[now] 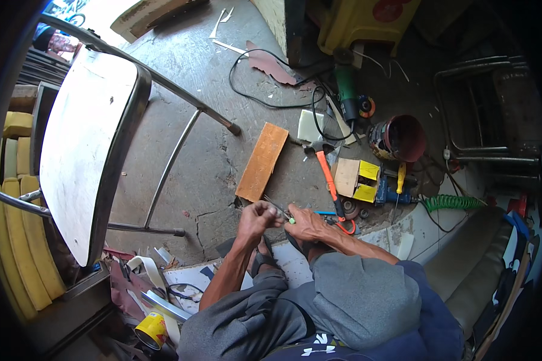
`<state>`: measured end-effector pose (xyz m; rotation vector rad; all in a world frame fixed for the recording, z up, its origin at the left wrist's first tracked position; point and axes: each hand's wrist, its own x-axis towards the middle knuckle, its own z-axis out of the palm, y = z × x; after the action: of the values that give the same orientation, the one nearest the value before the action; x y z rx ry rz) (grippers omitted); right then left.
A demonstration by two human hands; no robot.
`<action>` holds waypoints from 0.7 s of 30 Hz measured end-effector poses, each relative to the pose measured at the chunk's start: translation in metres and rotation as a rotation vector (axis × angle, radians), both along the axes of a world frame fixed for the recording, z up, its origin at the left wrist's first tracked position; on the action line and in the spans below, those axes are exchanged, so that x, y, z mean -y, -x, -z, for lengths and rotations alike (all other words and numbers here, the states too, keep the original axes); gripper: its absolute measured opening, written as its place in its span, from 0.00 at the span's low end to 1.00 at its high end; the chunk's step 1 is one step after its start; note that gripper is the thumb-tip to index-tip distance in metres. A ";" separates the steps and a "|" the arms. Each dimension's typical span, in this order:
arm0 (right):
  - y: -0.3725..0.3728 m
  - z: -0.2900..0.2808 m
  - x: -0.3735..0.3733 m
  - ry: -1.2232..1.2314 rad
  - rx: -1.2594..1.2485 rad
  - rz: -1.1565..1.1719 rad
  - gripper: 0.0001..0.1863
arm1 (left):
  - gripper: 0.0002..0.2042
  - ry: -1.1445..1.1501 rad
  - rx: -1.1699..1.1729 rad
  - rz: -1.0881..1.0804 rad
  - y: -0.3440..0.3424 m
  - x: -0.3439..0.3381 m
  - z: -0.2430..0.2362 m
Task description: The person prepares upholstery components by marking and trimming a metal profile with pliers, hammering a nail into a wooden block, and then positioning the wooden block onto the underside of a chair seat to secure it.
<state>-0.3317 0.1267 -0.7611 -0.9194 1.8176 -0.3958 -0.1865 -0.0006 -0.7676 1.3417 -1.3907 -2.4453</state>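
My right hand (pixel 308 225) is closed around a thin metal tool (pixel 275 205) with a bright green part showing at the fingers; its exact kind is unclear. The thin shaft points up and left toward the brown block. Close beside it, my left hand (pixel 258 219) has its fingers pinched together near the shaft; whatever they hold is too small to make out. Just beyond both hands, an orange-brown rectangular block (pixel 262 161) lies on the floor. To the right lies a hammer (pixel 327 174) with an orange handle, its head pointing away from me.
A metal-framed chair (pixel 90 150) lies tipped at left. Right of the hammer are an open cardboard box (pixel 356 179), a yellow-handled screwdriver (pixel 400 177), and a stained bucket (pixel 403 138). Farther off sits a green angle grinder (pixel 345 87) with a looping black cord. A yellow can (pixel 152 331) lies lower left.
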 end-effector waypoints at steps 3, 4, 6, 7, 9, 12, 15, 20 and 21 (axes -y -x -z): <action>0.003 0.006 0.002 0.129 0.042 0.057 0.26 | 0.06 0.030 0.026 0.022 0.007 0.001 -0.006; 0.003 0.008 0.001 0.116 0.045 0.042 0.26 | 0.06 0.019 0.014 0.020 0.008 0.002 -0.008; 0.004 0.009 0.000 0.089 0.052 0.013 0.26 | 0.06 -0.069 0.007 0.008 0.008 0.003 -0.008; 0.005 0.009 -0.001 0.057 0.058 0.011 0.26 | 0.05 -0.116 0.004 0.001 0.007 0.003 -0.008; 0.008 0.005 -0.002 -0.007 0.071 0.004 0.28 | 0.06 -0.175 -0.015 -0.011 0.002 0.008 -0.007; 0.010 -0.007 -0.003 -0.083 0.077 0.045 0.29 | 0.06 -0.162 -0.015 -0.063 0.003 0.016 -0.015; 0.014 0.005 -0.008 -0.030 0.144 0.225 0.30 | 0.08 -0.088 -0.047 -0.115 0.009 0.021 -0.027; 0.014 0.013 -0.008 0.175 0.244 0.144 0.28 | 0.11 -0.017 -0.060 -0.182 0.002 0.020 -0.013; 0.012 0.014 -0.009 0.262 0.213 0.089 0.28 | 0.11 -0.004 -0.063 -0.177 0.001 0.022 -0.008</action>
<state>-0.3439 0.1356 -0.7754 -0.9368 1.6386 -0.7732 -0.1871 -0.0224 -0.7600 1.3141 -1.1983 -2.3554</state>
